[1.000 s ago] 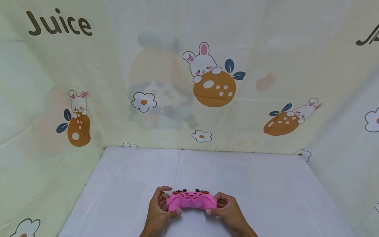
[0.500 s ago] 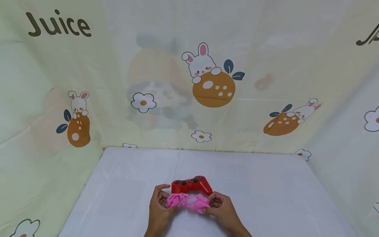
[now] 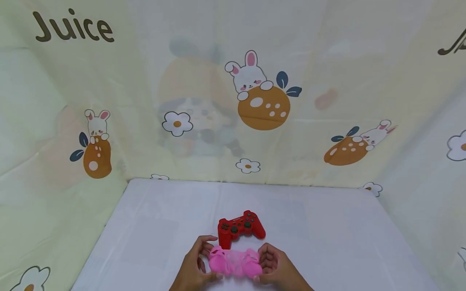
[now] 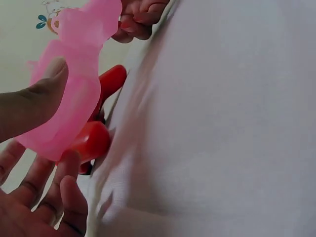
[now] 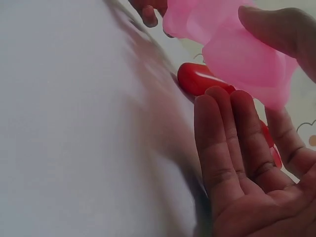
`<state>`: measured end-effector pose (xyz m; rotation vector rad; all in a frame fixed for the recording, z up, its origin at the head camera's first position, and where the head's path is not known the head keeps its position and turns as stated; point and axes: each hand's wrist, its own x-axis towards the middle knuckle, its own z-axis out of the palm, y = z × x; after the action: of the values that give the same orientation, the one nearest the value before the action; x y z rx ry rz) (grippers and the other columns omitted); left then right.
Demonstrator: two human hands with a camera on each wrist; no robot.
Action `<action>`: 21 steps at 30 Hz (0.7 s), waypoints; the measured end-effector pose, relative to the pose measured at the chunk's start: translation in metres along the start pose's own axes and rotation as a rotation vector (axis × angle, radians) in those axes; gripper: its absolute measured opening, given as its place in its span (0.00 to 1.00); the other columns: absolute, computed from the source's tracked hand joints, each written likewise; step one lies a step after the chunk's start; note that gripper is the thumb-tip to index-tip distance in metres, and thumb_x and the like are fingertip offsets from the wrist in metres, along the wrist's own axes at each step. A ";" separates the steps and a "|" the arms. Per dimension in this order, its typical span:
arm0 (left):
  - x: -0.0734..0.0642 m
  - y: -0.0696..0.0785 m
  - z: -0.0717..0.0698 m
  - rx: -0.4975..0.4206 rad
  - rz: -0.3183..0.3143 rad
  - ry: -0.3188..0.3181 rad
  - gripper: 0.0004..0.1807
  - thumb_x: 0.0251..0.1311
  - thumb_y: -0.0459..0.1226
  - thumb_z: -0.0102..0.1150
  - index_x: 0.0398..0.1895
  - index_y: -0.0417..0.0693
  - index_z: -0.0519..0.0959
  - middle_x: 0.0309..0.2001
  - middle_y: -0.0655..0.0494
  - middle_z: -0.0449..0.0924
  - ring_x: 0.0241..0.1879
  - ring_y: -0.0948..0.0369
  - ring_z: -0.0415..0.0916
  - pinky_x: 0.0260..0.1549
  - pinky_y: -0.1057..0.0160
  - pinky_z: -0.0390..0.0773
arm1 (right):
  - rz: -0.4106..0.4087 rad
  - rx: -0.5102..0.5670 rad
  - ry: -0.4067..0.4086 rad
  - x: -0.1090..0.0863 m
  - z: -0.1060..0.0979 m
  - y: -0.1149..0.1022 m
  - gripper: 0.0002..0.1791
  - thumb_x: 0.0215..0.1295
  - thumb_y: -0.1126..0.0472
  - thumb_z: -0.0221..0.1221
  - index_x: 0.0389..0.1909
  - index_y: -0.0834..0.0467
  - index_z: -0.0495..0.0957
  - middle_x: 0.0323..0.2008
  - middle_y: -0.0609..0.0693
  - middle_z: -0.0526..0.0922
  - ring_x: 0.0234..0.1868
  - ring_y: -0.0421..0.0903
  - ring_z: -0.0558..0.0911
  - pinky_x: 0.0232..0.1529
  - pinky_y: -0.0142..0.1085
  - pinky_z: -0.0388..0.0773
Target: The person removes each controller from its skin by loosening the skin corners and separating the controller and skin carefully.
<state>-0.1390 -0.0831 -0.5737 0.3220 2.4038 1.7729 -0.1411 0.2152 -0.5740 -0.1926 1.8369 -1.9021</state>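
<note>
A soft pink silicone controller cover (image 3: 236, 262) is held up between both hands, with nothing inside it. My left hand (image 3: 196, 260) pinches its left grip end, the thumb on the near face and fingers behind. At the opposite end my right hand (image 3: 274, 264) holds it the same way, its thumb (image 5: 271, 27) pressing the pink wall. Just beyond the cover, a red game controller (image 3: 242, 226) lies face up and slightly turned on the white table, its left handle partly hidden by the cover. Both wrist views show the red handles behind the cover.
The white-covered table (image 3: 327, 234) stretches out on both sides of the hands. Behind it hangs a cream curtain (image 3: 204, 93) printed with rabbits, oranges and flowers, and similar cloth encloses the left and right sides.
The pink cover was around the red controller a second ago. The controller has come out onto the table beyond it, and the hands have drawn the loose cover nearer.
</note>
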 end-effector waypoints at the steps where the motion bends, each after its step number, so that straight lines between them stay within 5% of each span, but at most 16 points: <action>1: -0.002 0.000 0.000 0.014 0.018 -0.017 0.47 0.38 0.46 0.83 0.65 0.63 0.67 0.46 0.60 0.77 0.39 0.64 0.75 0.26 0.67 0.76 | 0.003 0.001 -0.007 -0.003 0.000 0.001 0.28 0.47 0.72 0.71 0.48 0.65 0.68 0.37 0.50 0.78 0.36 0.38 0.77 0.38 0.28 0.79; 7: -0.008 -0.007 0.008 0.068 0.148 -0.104 0.45 0.41 0.47 0.81 0.65 0.58 0.69 0.43 0.62 0.76 0.36 0.66 0.73 0.24 0.70 0.74 | 0.005 -0.032 -0.028 -0.020 -0.004 0.006 0.25 0.50 0.71 0.70 0.47 0.68 0.69 0.35 0.49 0.77 0.32 0.36 0.77 0.34 0.26 0.77; 11: -0.013 -0.008 0.011 0.089 0.145 -0.162 0.42 0.43 0.48 0.80 0.64 0.58 0.70 0.41 0.63 0.76 0.35 0.66 0.72 0.23 0.71 0.72 | 0.097 -0.082 -0.032 -0.028 -0.009 0.009 0.20 0.53 0.68 0.68 0.45 0.66 0.72 0.32 0.48 0.78 0.30 0.37 0.76 0.33 0.27 0.77; 16: -0.017 -0.012 0.012 0.159 0.198 -0.193 0.41 0.42 0.51 0.78 0.63 0.60 0.71 0.45 0.66 0.80 0.37 0.71 0.69 0.26 0.75 0.68 | 0.227 -0.264 0.001 -0.035 -0.013 0.003 0.14 0.54 0.62 0.69 0.40 0.61 0.78 0.29 0.48 0.81 0.28 0.42 0.76 0.32 0.31 0.76; 21: -0.020 -0.014 0.009 0.204 0.244 -0.177 0.41 0.44 0.54 0.75 0.63 0.58 0.70 0.50 0.62 0.84 0.38 0.71 0.69 0.28 0.76 0.66 | 0.216 -0.430 -0.017 -0.042 -0.021 -0.006 0.15 0.53 0.58 0.72 0.41 0.57 0.81 0.30 0.48 0.83 0.26 0.44 0.79 0.30 0.32 0.76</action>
<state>-0.1191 -0.0834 -0.5904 0.7911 2.5065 1.5090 -0.1150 0.2517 -0.5607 -0.1435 2.1391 -1.3433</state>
